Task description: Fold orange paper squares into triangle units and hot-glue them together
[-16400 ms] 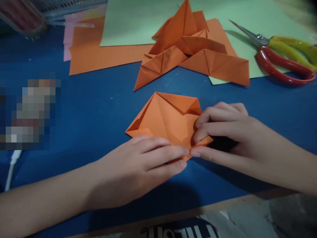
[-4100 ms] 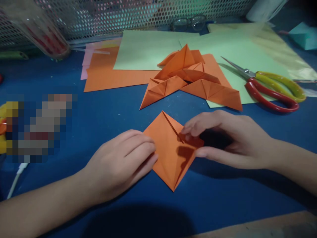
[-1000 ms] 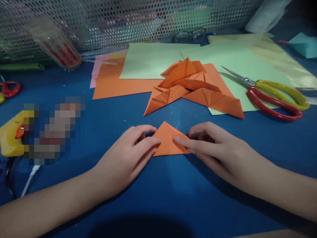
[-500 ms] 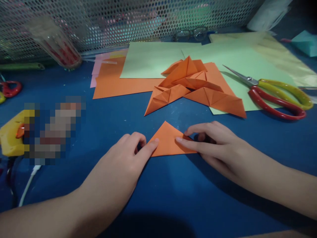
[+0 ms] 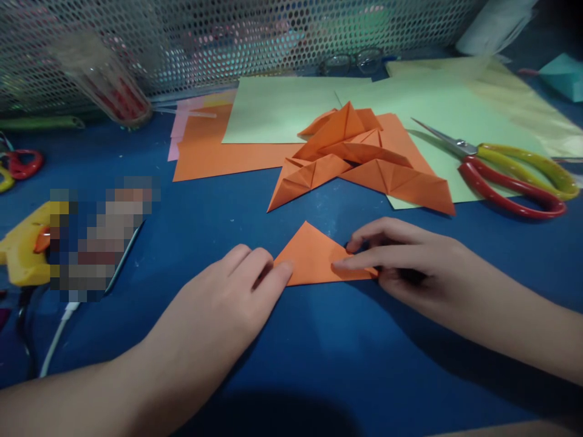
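Observation:
A small orange paper (image 5: pixel 314 255), folded into a triangle, lies on the blue tabletop with its peak pointing away from me. My left hand (image 5: pixel 237 285) grips its left corner, thumb on top and fingers curled at the edge. On the right side, my right hand (image 5: pixel 410 261) has its thumb over the paper and its index finger along the sloping edge; its other fingers are partly hidden near the right corner. Just beyond lie several folded orange paper pieces (image 5: pixel 382 173), heaped on one another.
Scissors (image 5: pixel 473 152) with red and yellow handles rest on light green sheets (image 5: pixel 277 112) at right. Flat orange paper (image 5: pixel 204 158) lies behind. At left are a yellow tool (image 5: pixel 27 255), a pixelated object with a white cable (image 5: pixel 52 340), and a jar (image 5: pixel 113 91) beside a perforated metal panel (image 5: pixel 218 42).
My right hand has slid slightly right along the folded paper, its thumb moving toward the right corner. My left hand still holds the left corner, nearly unmoved.

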`<act>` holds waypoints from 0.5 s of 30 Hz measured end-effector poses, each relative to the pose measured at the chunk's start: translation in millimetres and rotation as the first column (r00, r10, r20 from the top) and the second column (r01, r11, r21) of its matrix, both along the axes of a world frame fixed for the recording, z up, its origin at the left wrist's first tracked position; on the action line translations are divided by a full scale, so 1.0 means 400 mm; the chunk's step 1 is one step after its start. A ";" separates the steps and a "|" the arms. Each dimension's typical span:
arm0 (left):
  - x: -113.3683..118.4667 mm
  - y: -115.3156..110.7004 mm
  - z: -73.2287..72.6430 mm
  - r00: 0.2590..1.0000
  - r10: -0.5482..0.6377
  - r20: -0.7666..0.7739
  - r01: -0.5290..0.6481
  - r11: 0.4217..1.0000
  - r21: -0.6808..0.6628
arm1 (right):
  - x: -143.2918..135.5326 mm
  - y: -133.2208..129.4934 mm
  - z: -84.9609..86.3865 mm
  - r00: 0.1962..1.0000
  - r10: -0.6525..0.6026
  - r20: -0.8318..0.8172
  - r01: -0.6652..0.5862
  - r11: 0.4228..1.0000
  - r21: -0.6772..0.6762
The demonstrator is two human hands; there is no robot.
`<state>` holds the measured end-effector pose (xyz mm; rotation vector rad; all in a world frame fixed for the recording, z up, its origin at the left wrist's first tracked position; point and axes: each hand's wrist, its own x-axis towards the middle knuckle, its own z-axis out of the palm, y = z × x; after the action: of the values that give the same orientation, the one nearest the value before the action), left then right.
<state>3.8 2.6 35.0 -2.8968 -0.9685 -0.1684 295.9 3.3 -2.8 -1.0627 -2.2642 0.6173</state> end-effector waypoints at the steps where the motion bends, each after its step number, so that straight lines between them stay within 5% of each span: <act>1: -0.001 0.001 -0.003 1.000 0.021 0.014 -0.021 0.999 -0.031 | 0.004 -0.001 -0.002 1.000 -0.008 -0.003 0.008 0.999 -0.031; 8: -0.005 0.010 -0.015 0.978 0.087 0.188 -0.047 0.977 -0.207 | 0.023 0.004 0.021 0.996 0.042 0.081 -0.038 0.998 -0.047; 15: -0.010 0.026 -0.034 0.942 0.145 0.303 -0.041 0.945 -0.324 | 0.014 0.008 0.010 0.983 0.045 0.177 -0.087 0.968 0.235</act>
<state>-0.2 13.0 21.3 -3.1643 -1.2917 -0.5469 301.4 6.4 1.2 -0.9536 -2.4558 0.2731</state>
